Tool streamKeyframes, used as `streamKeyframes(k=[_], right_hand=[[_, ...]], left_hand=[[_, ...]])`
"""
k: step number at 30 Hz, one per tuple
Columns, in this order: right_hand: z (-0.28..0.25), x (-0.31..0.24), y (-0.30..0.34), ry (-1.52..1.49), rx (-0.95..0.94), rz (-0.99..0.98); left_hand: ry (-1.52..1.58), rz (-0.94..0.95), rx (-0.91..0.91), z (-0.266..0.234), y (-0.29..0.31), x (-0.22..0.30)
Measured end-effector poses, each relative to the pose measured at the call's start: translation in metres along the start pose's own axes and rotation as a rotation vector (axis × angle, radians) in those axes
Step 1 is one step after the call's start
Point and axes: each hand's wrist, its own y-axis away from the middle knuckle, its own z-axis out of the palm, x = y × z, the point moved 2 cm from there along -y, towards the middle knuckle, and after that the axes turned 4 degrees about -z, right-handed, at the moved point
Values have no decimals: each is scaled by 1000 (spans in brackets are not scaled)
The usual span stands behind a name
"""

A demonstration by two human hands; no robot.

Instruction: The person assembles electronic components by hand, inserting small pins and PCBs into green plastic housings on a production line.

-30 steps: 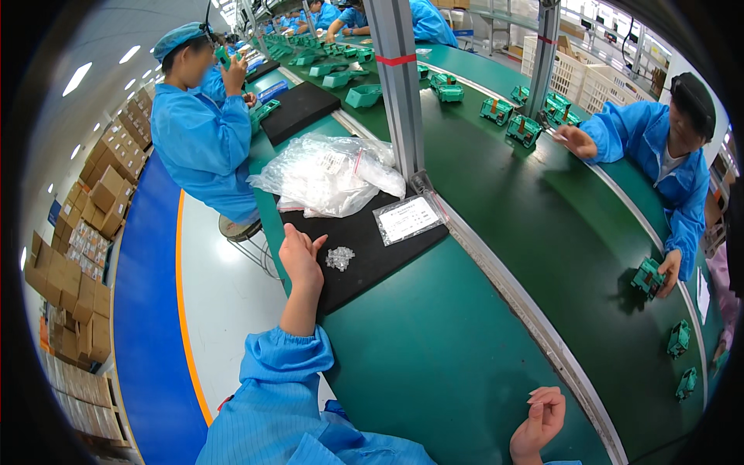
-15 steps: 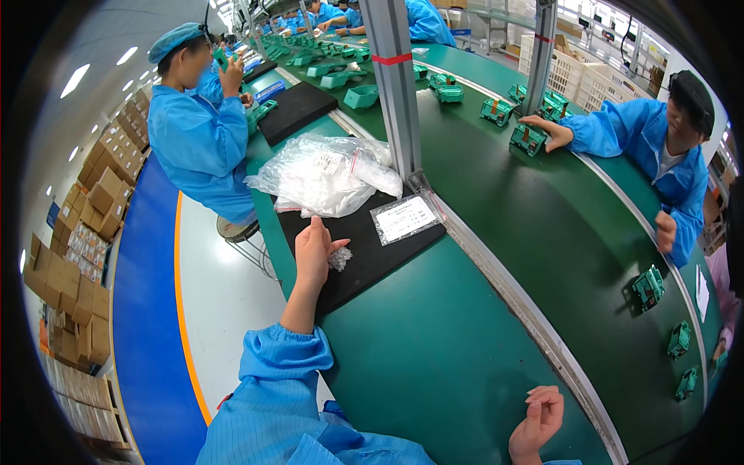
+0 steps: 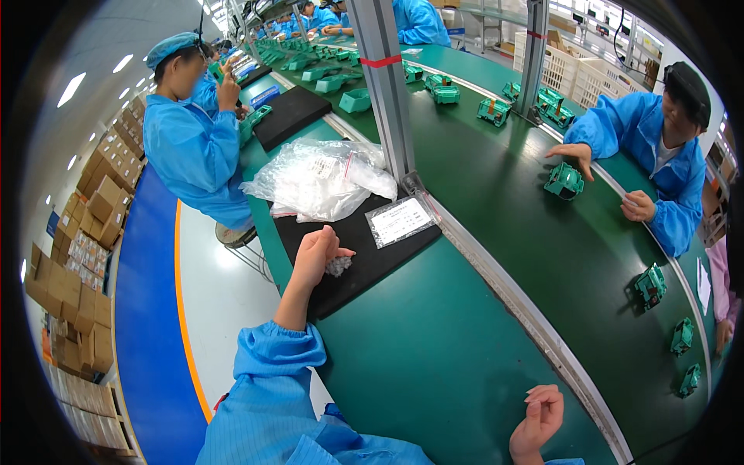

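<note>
My left hand [image 3: 313, 257] is over the black mat [image 3: 364, 267], its fingers folded and one digit pointing right, just above a small heap of tiny clear pieces [image 3: 339, 266]. Whether a piece is pinched in it is hidden. My right hand [image 3: 538, 422] rests by the near right edge of the green table [image 3: 418, 341], fingers curled in, with nothing visible in them. Beyond my left hand lies a crumpled clear plastic bag [image 3: 318, 182] with whitish contents. To its right, a flat clear pouch with a white label [image 3: 401, 222] lies on the mat.
A metal post [image 3: 385, 101] rises beside the bag. Past a metal rail [image 3: 527, 333], a dark green conveyor [image 3: 496, 201] carries several green housings [image 3: 649, 285]. Across it, a co-worker's hand [image 3: 573, 155] is at one housing [image 3: 564, 181]. Another person in blue [image 3: 190, 147] works at the left.
My left hand has dipped slightly and its raised finger has folded in. My right hand has stayed put. Across the conveyor, the co-worker's housing has moved right and nearer.
</note>
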Motion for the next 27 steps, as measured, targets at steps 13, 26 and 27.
streamKeyframes(k=[13, 26, 27], right_hand=[[0, 0, 0, 11, -11, -10], [0, -1, -1, 10, -10, -9], [0, -1, -1, 8, -8, -9]], left_hand=[[33, -38, -131, 1, 4, 3], [171, 37, 615, 23, 17, 1], [168, 37, 613, 24, 16, 1]])
